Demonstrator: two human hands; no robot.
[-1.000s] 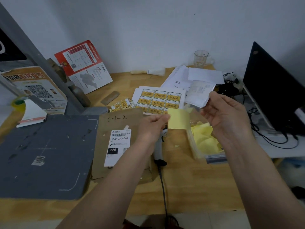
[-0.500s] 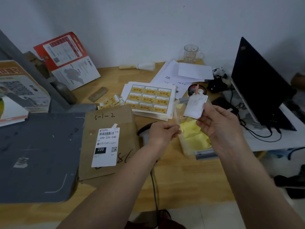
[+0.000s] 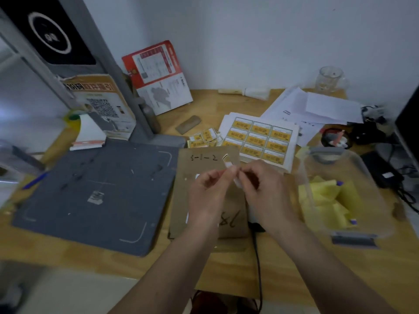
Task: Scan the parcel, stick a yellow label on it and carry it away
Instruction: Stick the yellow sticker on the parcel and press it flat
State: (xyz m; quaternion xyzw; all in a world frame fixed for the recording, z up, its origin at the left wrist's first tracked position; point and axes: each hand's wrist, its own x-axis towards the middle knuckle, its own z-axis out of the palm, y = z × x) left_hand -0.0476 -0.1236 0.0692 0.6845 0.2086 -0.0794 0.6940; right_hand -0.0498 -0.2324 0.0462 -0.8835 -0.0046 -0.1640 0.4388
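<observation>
The parcel (image 3: 204, 158) is a flat brown cardboard envelope with "5-1-2" written near its top edge; it lies on the wooden desk right of the grey mat. My left hand (image 3: 207, 193) and my right hand (image 3: 264, 193) meet above its middle and hide its shipping label. Both pinch a small white paper slip (image 3: 229, 165) between their fingertips; a sliver of yellow shows at its top. A sheet of yellow labels (image 3: 260, 138) lies just behind the parcel, with loose cut labels (image 3: 201, 138) to its left.
A grey scanning mat (image 3: 95, 189) with its stand fills the left. A clear plastic bin (image 3: 353, 156) holding yellow backing papers sits at the right. A black cable (image 3: 257, 257) runs off the front edge. White papers (image 3: 322, 105), a glass mug (image 3: 328, 79) and a dark monitor (image 3: 409, 123) stand behind.
My left hand no longer holds the yellow paper. Both hands have moved left from the bin to above the parcel and closed together on the white slip.
</observation>
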